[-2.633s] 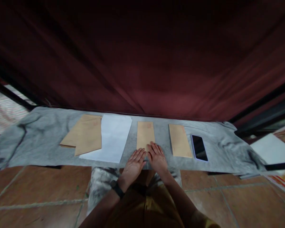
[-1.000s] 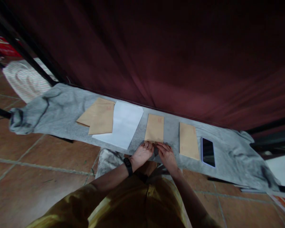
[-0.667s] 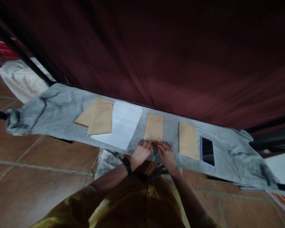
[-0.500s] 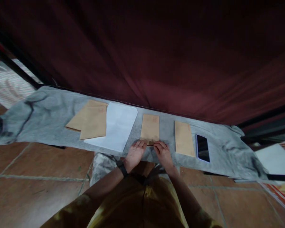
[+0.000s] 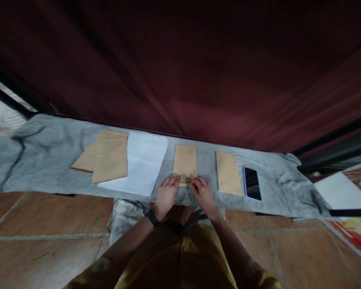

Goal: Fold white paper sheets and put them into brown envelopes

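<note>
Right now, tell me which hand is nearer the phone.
Right. The right hand touches the near edge of the middle envelope, with only the second envelope between it and the phone; the left hand lies farther left.

Resting left hand and right hand side by side, fingers flat, fingertips touching the near edge of a narrow tan paper envelope on the grey cloth-covered surface. Sitting between a white paper sheet and a second tan paper envelope.
</note>
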Tool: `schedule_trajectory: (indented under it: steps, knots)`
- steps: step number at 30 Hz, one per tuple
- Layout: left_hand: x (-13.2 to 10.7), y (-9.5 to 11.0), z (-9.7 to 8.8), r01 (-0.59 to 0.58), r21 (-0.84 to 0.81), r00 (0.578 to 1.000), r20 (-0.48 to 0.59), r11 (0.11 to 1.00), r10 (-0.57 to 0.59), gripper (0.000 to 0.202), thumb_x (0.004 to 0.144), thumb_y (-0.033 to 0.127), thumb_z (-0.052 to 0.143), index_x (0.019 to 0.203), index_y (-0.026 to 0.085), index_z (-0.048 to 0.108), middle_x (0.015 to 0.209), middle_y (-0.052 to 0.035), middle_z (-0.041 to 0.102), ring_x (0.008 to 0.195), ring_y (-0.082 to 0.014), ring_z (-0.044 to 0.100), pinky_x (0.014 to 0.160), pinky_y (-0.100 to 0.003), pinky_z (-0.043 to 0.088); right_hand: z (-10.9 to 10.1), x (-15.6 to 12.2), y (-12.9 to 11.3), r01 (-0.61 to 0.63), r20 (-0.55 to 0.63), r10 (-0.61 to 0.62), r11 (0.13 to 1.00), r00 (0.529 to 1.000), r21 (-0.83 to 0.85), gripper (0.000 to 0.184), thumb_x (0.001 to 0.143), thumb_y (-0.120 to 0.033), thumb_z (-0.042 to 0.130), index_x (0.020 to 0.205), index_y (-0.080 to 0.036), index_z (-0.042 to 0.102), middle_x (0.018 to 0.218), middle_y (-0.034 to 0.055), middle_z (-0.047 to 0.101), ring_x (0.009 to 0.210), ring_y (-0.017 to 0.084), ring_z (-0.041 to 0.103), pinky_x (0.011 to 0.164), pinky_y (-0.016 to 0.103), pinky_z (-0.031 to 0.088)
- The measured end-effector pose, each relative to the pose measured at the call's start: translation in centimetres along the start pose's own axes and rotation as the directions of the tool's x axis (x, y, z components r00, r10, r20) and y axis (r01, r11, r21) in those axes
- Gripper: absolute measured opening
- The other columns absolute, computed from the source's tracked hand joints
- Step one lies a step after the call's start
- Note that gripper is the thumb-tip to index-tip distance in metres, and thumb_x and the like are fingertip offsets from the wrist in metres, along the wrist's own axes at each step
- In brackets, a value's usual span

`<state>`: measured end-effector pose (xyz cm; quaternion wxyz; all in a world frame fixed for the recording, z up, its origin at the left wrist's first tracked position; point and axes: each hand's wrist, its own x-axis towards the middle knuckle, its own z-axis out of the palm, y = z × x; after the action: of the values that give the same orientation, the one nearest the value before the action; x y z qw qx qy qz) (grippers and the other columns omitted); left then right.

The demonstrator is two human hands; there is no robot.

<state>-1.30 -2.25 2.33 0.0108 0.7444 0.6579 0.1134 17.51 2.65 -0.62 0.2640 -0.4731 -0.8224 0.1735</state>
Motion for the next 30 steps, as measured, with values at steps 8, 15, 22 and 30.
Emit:
schedule_trajectory:
  steps: [8,15,22,30]
  knots:
    - [-1.6,0.5,1.0,-0.189,0.067,0.981,-0.039,0.98,0.192,0.043,0.094,0.007,0.039,0.13,0.015,0.059,0.142,-0.0119,0.059,0.131,-0.0244,0.054,0.11,-0.041,0.044,0.3,0.0,0.2,-0.012,-0.032,0.013,1.0,0.999,0.021,0.018,0.099,-0.02,0.05,0.102,-0.022,0.067,0.107,0.0063,0.069,0.104,0.02,0.062,0.092,0.035,0.044]
    - [-3.2,1.3,3.0,-0.17,-0.004,0.98,-0.101,0.985,0.169,0.045,0.099,0.024,0.043,0.14,0.01,0.053,0.149,-0.0147,0.054,0.141,-0.0244,0.047,0.118,-0.042,0.039,0.4,-0.6,-1.3,0.021,-0.037,-0.023,0.999,0.999,-0.049,0.028,0.102,-0.021,0.044,0.116,-0.021,0.068,0.12,0.0101,0.068,0.115,0.024,0.06,0.1,0.042,0.046]
    - [-3.9,1.3,4.2,-0.14,0.004,0.987,-0.084,0.99,0.14,0.058,0.089,0.007,0.034,0.145,0.001,0.046,0.151,-0.0187,0.05,0.146,-0.0239,0.039,0.121,-0.043,0.037,1.4,-2.9,-4.7,0.13,0.067,-0.129,0.992,0.989,-0.01,0.05,0.106,-0.03,0.037,0.154,-0.019,0.039,0.15,0.0101,0.052,0.14,0.021,0.045,0.12,0.044,0.036]
    - [-3.6,1.8,2.9,-0.115,-0.03,0.991,-0.065,0.993,0.113,0.056,0.095,0.017,0.036,0.151,0.01,0.042,0.155,-0.0138,0.046,0.147,-0.0228,0.038,0.122,-0.044,0.035,0.9,-3.8,-3.4,0.105,0.083,-0.093,0.983,0.992,-0.148,0.05,0.106,-0.032,0.038,0.154,-0.019,0.039,0.152,0.009,0.05,0.143,0.021,0.044,0.121,0.045,0.033]
